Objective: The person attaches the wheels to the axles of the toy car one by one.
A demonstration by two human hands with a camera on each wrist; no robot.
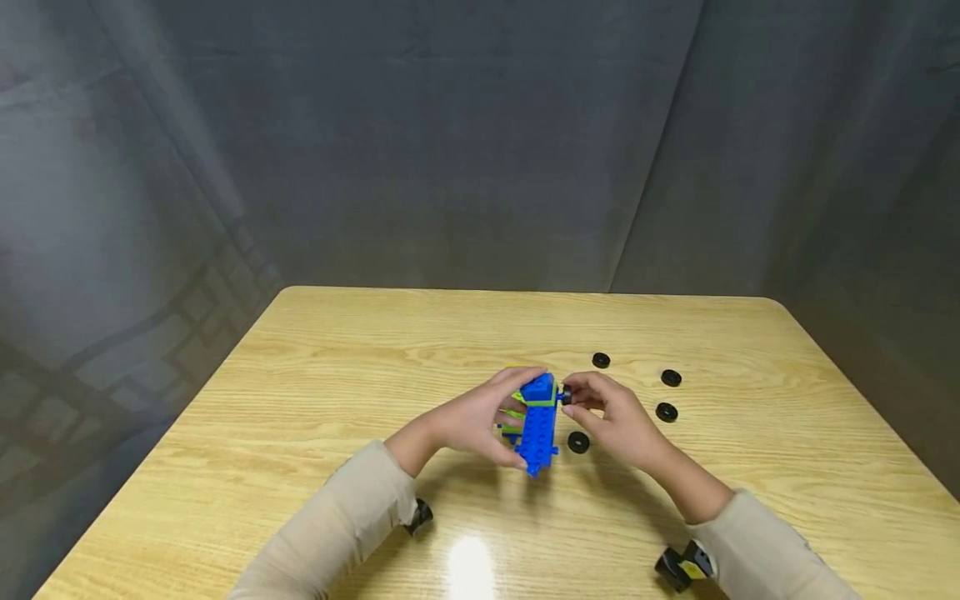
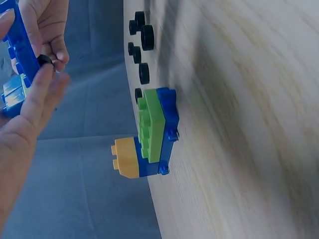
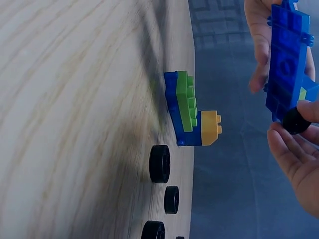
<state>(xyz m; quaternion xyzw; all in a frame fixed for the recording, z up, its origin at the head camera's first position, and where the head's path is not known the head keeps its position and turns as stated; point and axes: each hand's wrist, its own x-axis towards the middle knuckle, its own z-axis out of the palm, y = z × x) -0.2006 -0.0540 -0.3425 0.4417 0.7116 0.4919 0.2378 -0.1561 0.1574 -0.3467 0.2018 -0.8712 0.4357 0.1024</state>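
Note:
My left hand (image 1: 480, 421) grips a blue toy vehicle base (image 1: 537, 433) by its sides, above the table. On one end of the base sits a blue sloped brick (image 1: 537, 387) over a thin green layer. Between thumb and fingers my right hand (image 1: 622, 425) pinches a black toy wheel (image 3: 295, 121), right at a side axle peg near that end. The base's underside, with other bare pegs, faces the right wrist view. Partly hidden behind my left hand in the head view, a second blue base with a green brick (image 2: 155, 124) and a yellow brick (image 2: 128, 157) stands on the table.
Loose black wheels lie on the wooden table (image 1: 337, 358): a near wheel (image 1: 578, 442) beside the base, a far wheel (image 1: 601, 360), and others farther right (image 1: 666, 412). Black devices (image 1: 678, 569) sit at both sleeve cuffs. A grey curtain (image 1: 450, 167) hangs behind the table.

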